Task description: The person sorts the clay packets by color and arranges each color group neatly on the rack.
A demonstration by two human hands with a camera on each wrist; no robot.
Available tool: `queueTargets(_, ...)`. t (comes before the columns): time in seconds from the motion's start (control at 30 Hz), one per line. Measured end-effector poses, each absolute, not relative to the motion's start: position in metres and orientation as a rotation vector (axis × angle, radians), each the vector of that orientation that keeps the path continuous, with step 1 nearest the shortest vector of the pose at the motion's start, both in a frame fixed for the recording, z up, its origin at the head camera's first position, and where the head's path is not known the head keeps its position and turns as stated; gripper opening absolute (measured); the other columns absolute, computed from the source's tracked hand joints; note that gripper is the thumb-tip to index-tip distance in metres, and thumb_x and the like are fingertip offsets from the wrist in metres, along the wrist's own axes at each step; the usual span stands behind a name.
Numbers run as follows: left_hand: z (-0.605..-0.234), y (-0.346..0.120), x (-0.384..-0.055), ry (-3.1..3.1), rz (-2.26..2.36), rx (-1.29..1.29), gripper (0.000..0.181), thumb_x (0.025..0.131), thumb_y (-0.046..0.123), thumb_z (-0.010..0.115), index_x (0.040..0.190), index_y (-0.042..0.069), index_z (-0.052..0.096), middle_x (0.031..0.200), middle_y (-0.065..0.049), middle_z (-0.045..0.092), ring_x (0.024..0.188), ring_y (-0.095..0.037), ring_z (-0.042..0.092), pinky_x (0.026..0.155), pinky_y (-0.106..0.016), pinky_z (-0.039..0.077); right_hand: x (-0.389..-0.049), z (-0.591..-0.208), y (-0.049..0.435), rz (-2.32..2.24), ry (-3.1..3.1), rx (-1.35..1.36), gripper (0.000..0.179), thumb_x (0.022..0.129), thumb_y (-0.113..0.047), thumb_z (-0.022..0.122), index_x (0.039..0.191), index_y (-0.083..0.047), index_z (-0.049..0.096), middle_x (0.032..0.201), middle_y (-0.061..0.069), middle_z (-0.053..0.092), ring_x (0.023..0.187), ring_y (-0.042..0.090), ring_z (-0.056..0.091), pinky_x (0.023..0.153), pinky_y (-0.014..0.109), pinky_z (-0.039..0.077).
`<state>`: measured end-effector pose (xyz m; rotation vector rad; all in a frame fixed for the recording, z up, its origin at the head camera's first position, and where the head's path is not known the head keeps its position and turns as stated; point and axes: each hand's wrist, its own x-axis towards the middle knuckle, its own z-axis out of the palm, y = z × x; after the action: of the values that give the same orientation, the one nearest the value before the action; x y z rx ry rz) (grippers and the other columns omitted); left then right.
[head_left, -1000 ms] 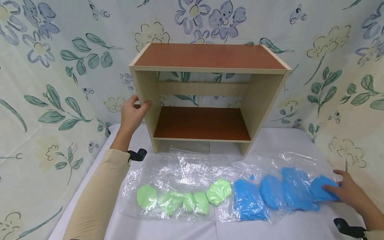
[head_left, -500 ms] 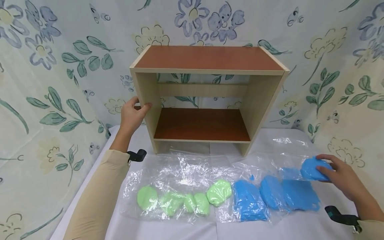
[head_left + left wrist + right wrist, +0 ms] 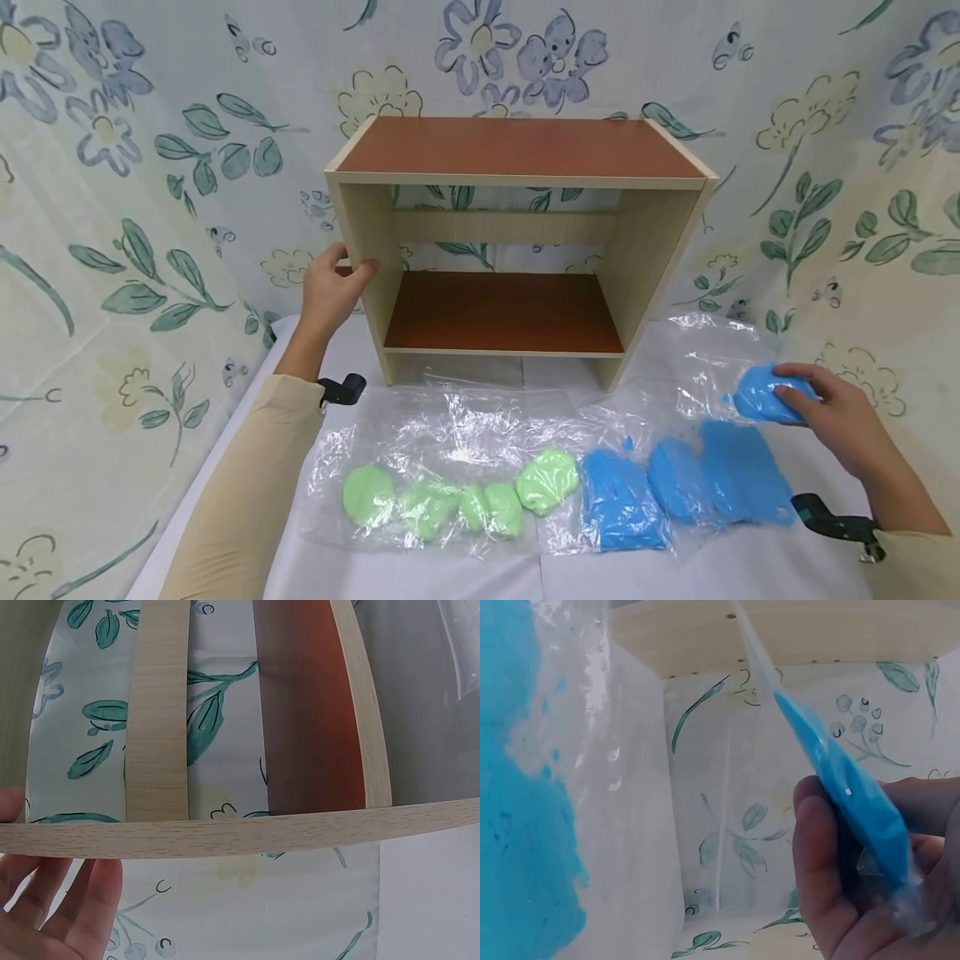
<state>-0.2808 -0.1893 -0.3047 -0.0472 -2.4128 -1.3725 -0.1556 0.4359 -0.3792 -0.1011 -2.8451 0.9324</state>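
My left hand grips the left side panel of a small wooden shelf unit, thumb on the inner face and fingers outside. In the left wrist view, those fingers show beyond the panel's front edge. Off to the right, my right hand pinches a clear plastic bag of blue material, raised above the other blue bags. Seen from the right wrist, the held bag hangs edge-on between thumb and fingers. Its blue filling looks soft and flat; what it is I cannot tell.
Several clear bags lie in a row before the shelf unit: green lumps to the left, flat blue material to the right. A white cloth covers the table. Floral fabric hangs behind and at both sides.
My right hand has lifted one blue bag off the right end of the row and moved it up and leftward, toward the shelf unit. The left hand keeps its grip.
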Motion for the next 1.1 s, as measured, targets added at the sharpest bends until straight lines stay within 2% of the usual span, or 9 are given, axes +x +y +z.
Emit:
queueTargets(0.1,-0.303,-0.189,-0.281,-2.414,-1.36,-0.053,0.053,0.093,0.037,0.058,0.14,0.012,0.052,0.139,-0.014,0.058,0.122,-0.035,0.063,0.098,-0.053,0.055,-0.157,-0.374,0.43,1.001,-2.816,-0.152,0.055,0.105,-0.031,0.043,0.148,0.003,0.035,0.148,0.043,0.031,0.108,0.056,0.056,0.081,0.058,0.057)
queueTargets(0.17,-0.303,-0.189,-0.28,-2.411,-1.36,-0.063,0.052,0.093,0.034,0.057,0.139,0.011,0.052,0.138,-0.014,0.058,0.121,-0.035,0.064,0.098,-0.053,0.055,-0.158,-0.371,0.426,1.054,-2.79,-0.183,0.058,0.105,-0.034,0.041,0.151,0.0,0.031,0.155,0.04,0.022,0.123,0.065,0.041,0.09,0.07,0.045)
queueTargets(0.23,-0.303,-0.19,-0.279,-2.406,-1.369,-0.07,0.051,0.093,0.033,0.057,0.139,0.011,0.052,0.138,-0.014,0.058,0.121,-0.035,0.064,0.099,-0.053,0.054,-0.159,-0.368,0.423,1.092,-2.762,-0.204,0.059,0.105,-0.035,0.041,0.154,-0.003,0.029,0.159,0.036,0.014,0.129,0.068,0.031,0.091,0.077,0.035)
queueTargets(0.37,-0.304,-0.191,-0.277,-2.408,-1.39,-0.07,0.051,0.093,0.033,0.057,0.139,0.011,0.051,0.139,-0.014,0.056,0.122,-0.035,0.063,0.1,-0.053,0.054,-0.161,-0.361,0.417,1.089,-2.728,-0.219,0.058,0.105,-0.035,0.041,0.157,-0.013,0.027,0.163,0.03,0.011,0.131,0.065,0.034,0.095,0.065,0.036)
queueTargets(0.5,-0.305,-0.192,-0.277,-2.416,-1.399,-0.054,0.052,0.094,0.033,0.057,0.141,0.011,0.05,0.141,-0.014,0.055,0.123,-0.035,0.062,0.1,-0.054,0.053,-0.165,-0.353,0.411,1.156,-2.674,-0.249,0.056,0.105,-0.034,0.039,0.158,-0.023,0.024,0.166,0.023,0.009,0.134,0.049,0.041,0.097,0.038,0.043)
queueTargets(0.6,-0.305,-0.192,-0.278,-2.409,-1.402,-0.046,0.051,0.093,0.032,0.057,0.139,0.011,0.052,0.14,-0.014,0.057,0.122,-0.035,0.063,0.1,-0.053,0.054,-0.167,-0.348,0.407,1.347,-2.556,-0.243,0.054,0.105,-0.033,0.041,0.157,-0.026,0.026,0.167,0.012,0.013,0.127,0.026,0.048,0.089,0.015,0.049)
queueTargets(0.7,-0.305,-0.19,-0.28,-2.411,-1.396,-0.049,0.051,0.093,0.033,0.058,0.139,0.012,0.052,0.14,-0.013,0.057,0.121,-0.035,0.064,0.099,-0.053,0.054,-0.168,-0.341,0.405,1.708,-2.3,-0.134,0.051,0.104,-0.025,0.047,0.153,-0.024,0.034,0.16,-0.002,0.027,0.114,0.007,0.051,0.076,0.005,0.053)
queueTargets(0.83,-0.303,-0.189,-0.282,-2.42,-1.396,-0.048,0.052,0.093,0.035,0.058,0.14,0.014,0.052,0.141,-0.011,0.057,0.123,-0.034,0.063,0.099,-0.053,0.054,-0.171,-0.332,0.404,2.058,-1.959,0.07,0.043,0.101,-0.012,0.052,0.143,-0.016,0.045,0.146,-0.013,0.032,0.104,0.003,0.05,0.073,0.008,0.055)
queueTargets(1.1,-0.302,-0.191,-0.28,-2.431,-1.385,-0.064,0.052,0.093,0.033,0.058,0.141,0.013,0.051,0.14,-0.013,0.057,0.122,-0.034,0.063,0.098,-0.052,0.055,-0.179,-0.312,0.392,2.078,-1.809,0.106,0.045,0.101,-0.011,0.052,0.146,-0.014,0.043,0.155,-0.009,0.023,0.128,0.015,0.037,0.075,0.008,0.055)
